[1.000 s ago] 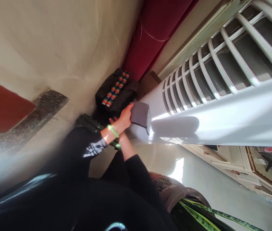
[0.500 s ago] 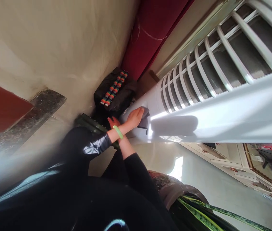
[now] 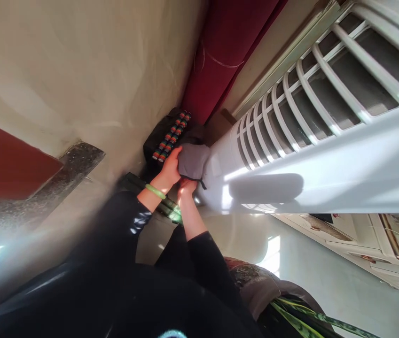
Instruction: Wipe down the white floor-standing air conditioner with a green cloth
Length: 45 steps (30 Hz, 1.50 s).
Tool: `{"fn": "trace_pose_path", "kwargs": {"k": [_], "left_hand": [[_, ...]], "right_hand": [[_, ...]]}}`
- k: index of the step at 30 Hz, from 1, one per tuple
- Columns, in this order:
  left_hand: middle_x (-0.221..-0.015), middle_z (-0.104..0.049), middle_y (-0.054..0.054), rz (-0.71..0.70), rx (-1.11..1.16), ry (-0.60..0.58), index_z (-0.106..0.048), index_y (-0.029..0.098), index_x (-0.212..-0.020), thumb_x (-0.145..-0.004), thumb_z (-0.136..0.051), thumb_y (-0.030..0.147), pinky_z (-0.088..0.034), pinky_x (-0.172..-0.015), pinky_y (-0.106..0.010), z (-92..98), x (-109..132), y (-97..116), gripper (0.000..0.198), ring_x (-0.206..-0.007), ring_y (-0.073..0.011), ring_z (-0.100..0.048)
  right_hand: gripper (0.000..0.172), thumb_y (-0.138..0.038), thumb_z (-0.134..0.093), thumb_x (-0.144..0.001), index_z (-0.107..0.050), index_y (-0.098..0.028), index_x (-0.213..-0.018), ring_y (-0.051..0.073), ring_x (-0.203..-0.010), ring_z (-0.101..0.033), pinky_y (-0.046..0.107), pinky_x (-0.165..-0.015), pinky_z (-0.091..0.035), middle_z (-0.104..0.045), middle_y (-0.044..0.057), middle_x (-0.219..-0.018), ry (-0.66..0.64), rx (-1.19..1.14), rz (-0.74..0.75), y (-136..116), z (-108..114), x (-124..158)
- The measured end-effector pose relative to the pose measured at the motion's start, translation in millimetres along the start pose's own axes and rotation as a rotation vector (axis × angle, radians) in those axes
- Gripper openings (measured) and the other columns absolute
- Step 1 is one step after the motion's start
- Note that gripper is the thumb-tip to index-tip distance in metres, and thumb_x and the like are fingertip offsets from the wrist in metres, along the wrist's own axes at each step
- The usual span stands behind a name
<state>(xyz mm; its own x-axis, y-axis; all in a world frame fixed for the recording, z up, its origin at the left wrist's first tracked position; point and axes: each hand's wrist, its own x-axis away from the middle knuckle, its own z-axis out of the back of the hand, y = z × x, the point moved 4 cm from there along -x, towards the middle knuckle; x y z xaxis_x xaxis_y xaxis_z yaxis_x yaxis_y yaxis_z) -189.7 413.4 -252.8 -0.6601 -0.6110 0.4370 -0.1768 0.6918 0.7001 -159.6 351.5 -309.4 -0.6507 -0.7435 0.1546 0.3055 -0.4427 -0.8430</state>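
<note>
My left hand point(image 3: 169, 170), with a green bangle at the wrist, is closed on the left edge of a grey cloth item point(image 3: 194, 162). The cloth looks soft, with a dark lower edge and a short black strap hanging at its right; its exact kind is unclear. Under that lower edge, my right hand point(image 3: 187, 187) is bent against the cloth, its fingers mostly hidden. Just behind the cloth lies a black bag point(image 3: 155, 136) with two striped, multicoloured rods point(image 3: 171, 136) on it.
A tall white appliance with a slatted grille point(image 3: 273, 117) stands close on the right. Behind are a dark red curtain point(image 3: 227, 47) and a beige wall point(image 3: 97, 61). A dark green object point(image 3: 132, 183) lies below my left wrist. Near my body is a potted plant point(image 3: 301, 314).
My wrists were crossed and are now uncrossed. My left hand has moved left from beside the white appliance, and the grey cloth has shifted left and come into fuller view.
</note>
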Motion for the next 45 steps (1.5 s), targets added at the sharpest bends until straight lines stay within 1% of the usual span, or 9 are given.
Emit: {"fn": "trace_pose_path", "kwargs": {"k": [7, 12, 17, 22, 25, 29, 34, 39, 45], "left_hand": [[-0.132, -0.077, -0.003, -0.307, -0.097, -0.041, -0.067, 0.020, -0.143, -0.109, -0.028, 0.038, -0.055, -0.113, -0.029, 5.4, 7.9, 39.8, 0.055, -0.133, -0.0194, -0.068], [-0.136, -0.075, -0.004, -0.480, -0.123, -0.046, -0.077, 0.019, -0.120, -0.104, -0.040, 0.040, -0.051, -0.119, -0.033, 13.2, 11.7, 47.5, 0.046, -0.136, -0.0227, -0.066], [-0.135, -0.074, -0.006, -0.751, -0.337, -0.068, -0.077, 0.021, -0.106, -0.103, -0.047, 0.053, -0.048, -0.120, -0.034, 19.6, 14.8, 56.6, 0.044, -0.136, -0.0223, -0.063], [-0.122, -0.075, -0.009, -0.879, -0.683, 0.063, -0.073, 0.022, -0.108, -0.105, -0.042, 0.065, -0.051, -0.112, -0.041, 25.8, 11.5, 61.1, 0.053, -0.123, -0.0248, -0.065], [-0.117, -0.075, -0.010, -0.957, -0.993, 0.194, -0.072, 0.022, -0.109, -0.102, -0.057, 0.051, -0.048, -0.113, -0.046, 29.3, 12.7, 63.4, 0.034, -0.118, -0.0277, -0.065], [-0.108, -0.074, -0.010, -0.837, -1.233, 0.177, -0.075, 0.020, -0.095, -0.081, -0.084, 0.043, -0.049, -0.108, -0.046, 39.6, 7.5, 56.3, 0.029, -0.113, -0.0319, -0.064], [-0.084, -0.069, -0.004, -0.580, -0.788, 0.205, -0.071, 0.019, -0.074, -0.073, -0.085, 0.043, -0.055, -0.090, -0.037, 54.7, -2.2, 39.1, 0.028, -0.092, -0.0245, -0.066], [-0.083, -0.066, 0.001, -0.284, 0.059, 0.150, -0.067, 0.020, -0.083, -0.088, -0.075, 0.041, -0.055, -0.081, -0.025, 46.2, 0.3, 7.3, 0.023, -0.080, -0.0120, -0.063], [-0.083, -0.070, 0.001, -0.323, 0.189, 0.125, -0.069, 0.019, -0.086, -0.078, -0.085, 0.030, -0.056, -0.074, -0.024, 52.9, 0.8, 5.3, 0.021, -0.078, -0.0118, -0.065]], "right_hand": [[0.074, -0.047, 0.003, -0.108, -0.036, -0.015, -0.162, 0.023, -0.145, -0.058, 0.045, -0.115, -0.055, -0.055, 0.015, -0.159, 0.272, -0.448, -0.034, -24.2, 39.3, -12.1], [0.064, -0.051, -0.042, -0.101, -0.047, -0.016, -0.154, 0.019, -0.143, -0.058, 0.037, -0.121, -0.049, -0.058, 0.010, -0.156, 0.296, -0.553, 0.017, -43.7, 47.1, -7.9], [0.058, -0.050, -0.063, -0.090, -0.061, -0.019, -0.140, 0.019, -0.122, -0.068, 0.036, -0.109, -0.056, -0.072, 0.006, -0.131, 0.248, -0.546, 0.057, -52.3, 53.4, -11.1], [0.039, -0.056, -0.064, -0.086, -0.068, -0.020, -0.103, 0.018, -0.106, -0.065, 0.034, -0.101, -0.056, -0.071, 0.002, -0.104, 0.362, -0.457, 0.090, -56.9, 69.0, -8.7], [0.031, -0.052, -0.056, -0.089, -0.060, -0.022, -0.095, 0.018, -0.105, -0.060, 0.034, -0.105, -0.051, -0.065, 0.002, -0.104, 0.520, -0.393, 0.128, -61.2, 84.9, -1.6], [0.031, -0.052, -0.044, -0.095, -0.052, -0.022, -0.098, 0.020, -0.102, -0.057, 0.038, -0.103, -0.050, -0.058, 0.005, -0.101, 0.686, -0.310, 0.156, -65.5, 103.2, 2.7], [0.033, -0.051, -0.040, -0.098, -0.049, -0.021, -0.109, 0.024, -0.112, -0.059, 0.044, -0.107, -0.049, -0.059, 0.012, -0.112, 0.739, -0.204, 0.211, -64.2, 88.1, 8.9], [0.026, -0.042, -0.044, -0.101, -0.058, -0.021, -0.106, 0.021, -0.117, -0.065, 0.041, -0.110, -0.052, -0.068, 0.012, -0.118, 0.462, -0.108, 0.416, -65.3, 28.6, 29.5], [0.036, -0.033, -0.026, -0.109, -0.058, -0.018, -0.113, 0.019, -0.119, -0.066, 0.036, -0.103, -0.056, -0.065, 0.016, -0.126, 0.266, 0.038, 0.440, -56.4, 9.6, 29.6]]}}
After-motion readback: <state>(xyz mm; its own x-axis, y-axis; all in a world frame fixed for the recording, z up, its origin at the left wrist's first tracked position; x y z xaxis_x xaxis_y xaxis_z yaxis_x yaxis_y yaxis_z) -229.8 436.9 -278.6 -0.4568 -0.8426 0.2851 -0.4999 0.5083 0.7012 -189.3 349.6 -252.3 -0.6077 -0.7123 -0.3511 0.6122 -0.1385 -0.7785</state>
